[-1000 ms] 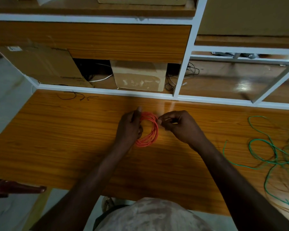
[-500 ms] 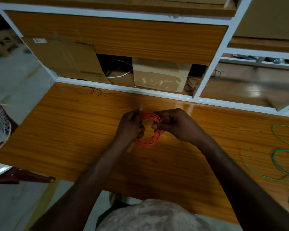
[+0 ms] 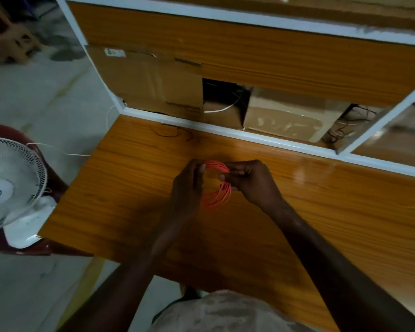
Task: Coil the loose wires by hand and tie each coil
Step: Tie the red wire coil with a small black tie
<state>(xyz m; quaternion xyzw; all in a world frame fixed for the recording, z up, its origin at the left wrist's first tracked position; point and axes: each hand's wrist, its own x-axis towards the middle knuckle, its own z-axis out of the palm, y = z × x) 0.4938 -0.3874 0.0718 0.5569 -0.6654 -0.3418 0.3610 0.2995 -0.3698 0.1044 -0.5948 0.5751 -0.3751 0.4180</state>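
Slippage is the main risk we flag here. Orange wire coil (image 3: 216,185) sits above the wooden desk (image 3: 134,188), held between both hands near the middle of the surface, apparently lifted off it, though we cannot tell for sure. Left hand (image 3: 188,188) grips the coil's left side, fingers curled around the bundled loops, thumb up near the top. Right hand (image 3: 249,182) pinches the right side of the coil, fingers (image 3: 233,174) curled tight and narrow on the strands; whether they also hold a loose tail end we cannot tell, too small and blurred.

We judge the step as tying or wrapping the coil. What could go wrong:
- if the left grip loosens, the springy loops likely fan out and the coil opens;
- if the right pinch slips mid-wrap, the tail likely unwinds and the tie has to be redone;
- pulling too hard could squash the ring into an oval or kink a strand.

Thin dark wire scrap (image 3: 175,134) lies at the desk's back edge, well apart from the hands. White table fan (image 3: 12,188) stands beside the desk's left end, cardboard boxes (image 3: 283,123) in the shelf behind; we see no snag risk from either.
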